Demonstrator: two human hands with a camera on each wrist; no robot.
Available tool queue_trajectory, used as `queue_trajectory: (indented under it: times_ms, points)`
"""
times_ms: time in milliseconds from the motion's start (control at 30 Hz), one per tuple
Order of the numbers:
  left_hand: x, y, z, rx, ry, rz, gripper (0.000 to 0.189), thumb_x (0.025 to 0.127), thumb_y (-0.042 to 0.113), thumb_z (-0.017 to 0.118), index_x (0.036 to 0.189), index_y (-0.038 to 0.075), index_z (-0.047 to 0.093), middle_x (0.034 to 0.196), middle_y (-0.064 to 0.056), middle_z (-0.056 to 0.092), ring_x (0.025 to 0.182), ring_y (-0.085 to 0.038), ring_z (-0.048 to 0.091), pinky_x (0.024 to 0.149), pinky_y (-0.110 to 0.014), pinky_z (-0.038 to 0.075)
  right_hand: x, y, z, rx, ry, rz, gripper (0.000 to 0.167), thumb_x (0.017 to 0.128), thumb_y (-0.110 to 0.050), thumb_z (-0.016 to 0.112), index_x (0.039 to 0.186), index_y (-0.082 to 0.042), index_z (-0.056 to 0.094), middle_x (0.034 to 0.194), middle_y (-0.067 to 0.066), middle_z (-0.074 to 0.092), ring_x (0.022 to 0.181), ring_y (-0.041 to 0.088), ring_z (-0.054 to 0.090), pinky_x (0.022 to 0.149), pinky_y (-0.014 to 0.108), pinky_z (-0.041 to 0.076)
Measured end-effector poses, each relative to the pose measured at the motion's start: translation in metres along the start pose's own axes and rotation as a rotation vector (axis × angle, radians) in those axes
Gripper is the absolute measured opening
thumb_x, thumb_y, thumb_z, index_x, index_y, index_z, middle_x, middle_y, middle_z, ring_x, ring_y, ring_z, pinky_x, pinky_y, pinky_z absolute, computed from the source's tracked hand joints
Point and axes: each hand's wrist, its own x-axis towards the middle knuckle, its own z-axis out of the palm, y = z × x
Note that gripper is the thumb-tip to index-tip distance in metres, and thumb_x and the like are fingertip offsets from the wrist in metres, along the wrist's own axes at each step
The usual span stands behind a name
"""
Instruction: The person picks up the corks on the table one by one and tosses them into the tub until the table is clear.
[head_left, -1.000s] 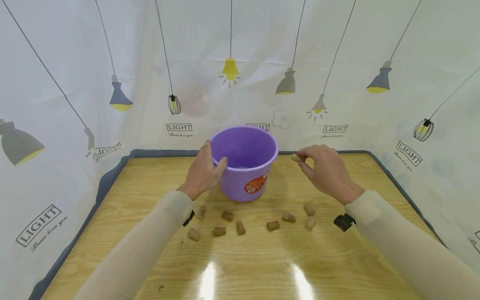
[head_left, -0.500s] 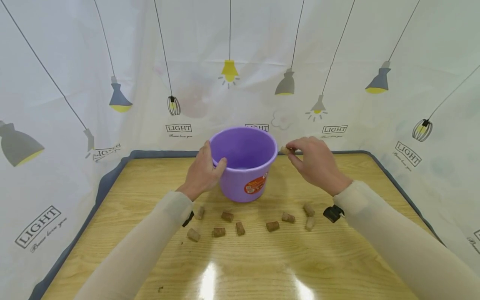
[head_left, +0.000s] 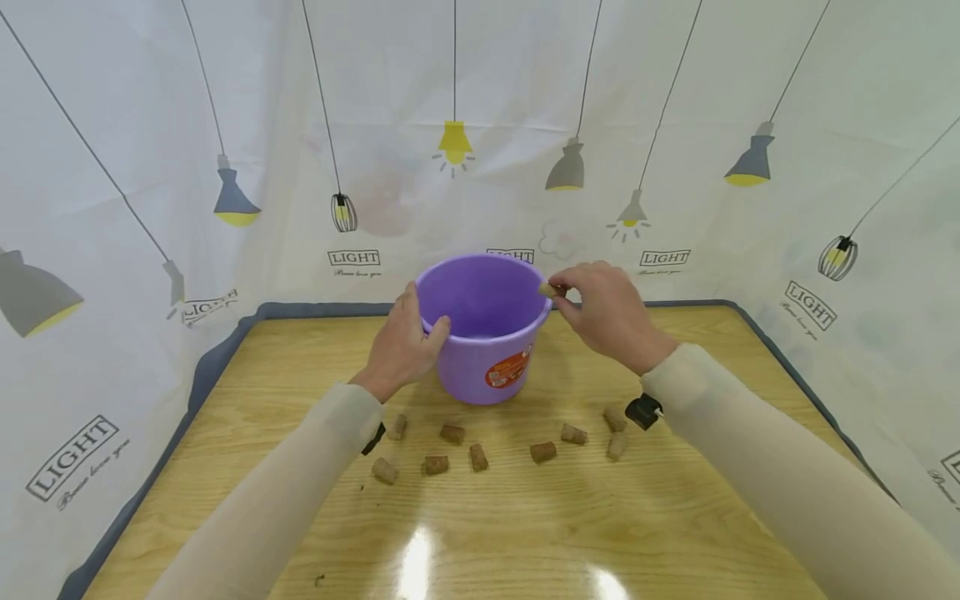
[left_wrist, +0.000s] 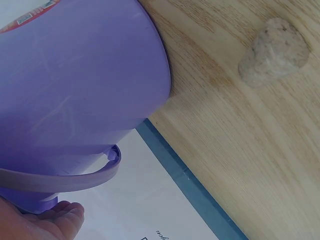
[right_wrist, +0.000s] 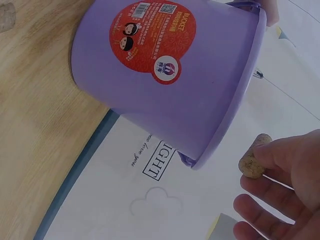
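A purple bucket (head_left: 480,367) stands upright on the wooden table, a red label on its side. My left hand (head_left: 401,346) grips its left rim, thumb over the edge; in the left wrist view the fingers (left_wrist: 70,220) show under the bucket's handle (left_wrist: 65,181). Between thumb and fingers my right hand (head_left: 607,317) pinches a cork (right_wrist: 255,156), held at the right side of the bucket's rim. The right wrist view shows that cork apart from the bucket wall. Part of the bucket's inside floor is hidden by the front rim.
Several corks lie on the table in front of the bucket, such as a pale cork (head_left: 386,471) at left and a brown cork (head_left: 543,452) right of the middle. Behind the table (head_left: 480,525) hangs a white cloth (head_left: 405,100) printed with lamps.
My right hand has moved left and slightly up with the cork, from beside the bucket to its right rim. The left hand keeps its grip on the bucket.
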Motion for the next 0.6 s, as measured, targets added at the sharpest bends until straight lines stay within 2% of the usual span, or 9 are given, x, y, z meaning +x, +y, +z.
queue_trajectory:
  times_ms: [167, 367, 600]
  points:
    - [0.0, -0.001, 0.001, 0.004, 0.003, 0.005, 0.089, 0.1, 0.046, 0.047, 0.161, -0.005, 0.009, 0.155, -0.031, 0.035, 0.137, -0.045, 0.045, 0.111, -0.059, 0.042, 0.005, -0.004, 0.006, 0.023, -0.009, -0.005, 0.019, 0.099, -0.023, 0.071, 0.105, -0.006, 0.079, 0.1, 0.006, 0.077, 0.094, 0.029, 0.065, 0.088, 0.046, 0.05]
    - [0.0, 0.0, 0.001, -0.001, -0.001, 0.005, 0.089, 0.1, 0.046, 0.048, 0.161, -0.005, 0.009, 0.155, -0.031, 0.036, 0.136, -0.044, 0.045, 0.111, -0.059, 0.043, 0.01, -0.009, 0.014, 0.04, -0.023, 0.008, 0.021, 0.1, -0.025, 0.069, 0.102, -0.007, 0.079, 0.098, 0.005, 0.077, 0.092, 0.027, 0.064, 0.09, 0.046, 0.049]
    - [-0.001, 0.001, 0.0, -0.003, -0.006, 0.002, 0.09, 0.1, 0.046, 0.048, 0.161, -0.006, 0.008, 0.156, -0.032, 0.034, 0.138, -0.044, 0.043, 0.113, -0.059, 0.04, 0.016, -0.017, 0.021, 0.048, -0.092, 0.056, 0.022, 0.1, -0.027, 0.068, 0.108, -0.009, 0.079, 0.101, 0.005, 0.077, 0.095, 0.028, 0.065, 0.093, 0.046, 0.05]
